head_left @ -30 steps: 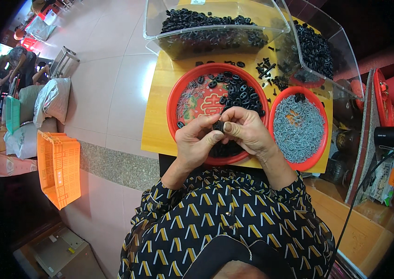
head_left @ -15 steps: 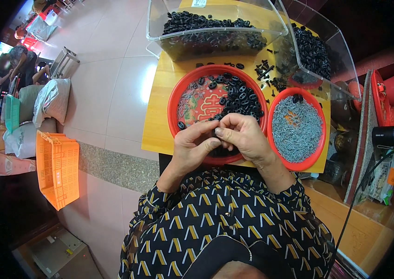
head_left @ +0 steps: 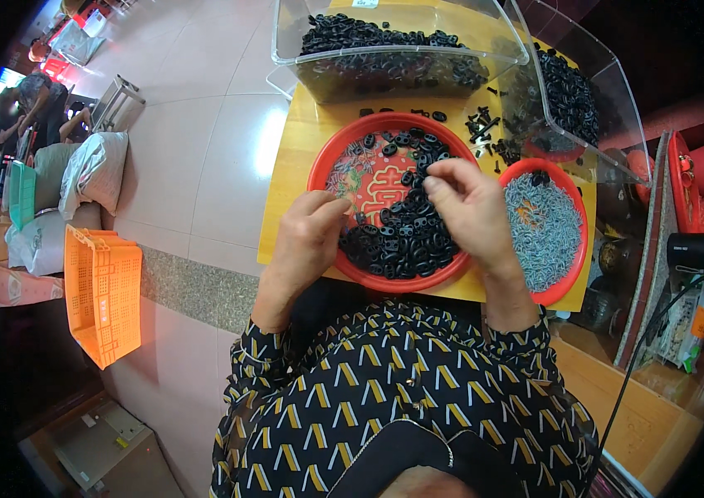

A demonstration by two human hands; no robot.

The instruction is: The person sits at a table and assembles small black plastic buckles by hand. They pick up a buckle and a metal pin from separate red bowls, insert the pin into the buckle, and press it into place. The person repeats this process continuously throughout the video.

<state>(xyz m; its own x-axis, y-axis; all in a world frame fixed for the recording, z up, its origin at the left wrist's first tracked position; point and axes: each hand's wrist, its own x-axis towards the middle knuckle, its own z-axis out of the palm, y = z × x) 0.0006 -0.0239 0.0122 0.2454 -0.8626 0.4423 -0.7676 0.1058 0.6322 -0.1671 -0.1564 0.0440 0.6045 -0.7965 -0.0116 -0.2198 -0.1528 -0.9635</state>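
Observation:
A round red tray (head_left: 315, 172) with a patterned bottom holds many small black oval plastic pieces (head_left: 402, 242), each with two holes, and some thin silvery screws (head_left: 344, 170) at its left. Over the tray's left rim, my left hand (head_left: 302, 236) is closed, thumb and forefinger pressed together; whatever lies between them is hidden. My right hand (head_left: 476, 212) reaches in from the right, with thumb and forefinger closing on a black oval piece at the upper right of the pile. Beside it, a smaller red tray (head_left: 582, 249) is full of silvery screws (head_left: 539, 220).
Two clear plastic bins (head_left: 402, 56) (head_left: 553, 124) of black parts stand on the far side of the yellow table (head_left: 281, 207). Loose black pieces (head_left: 481, 124) lie between bins and trays. An orange crate (head_left: 105, 295) and stuffed sacks (head_left: 95, 174) are at left. Another person (head_left: 41, 104) bends at far left.
My hands were together over the tray's near side, fingers meeting on a small dark piece. They have parted: left back to the left rim, right up and over to the black pieces.

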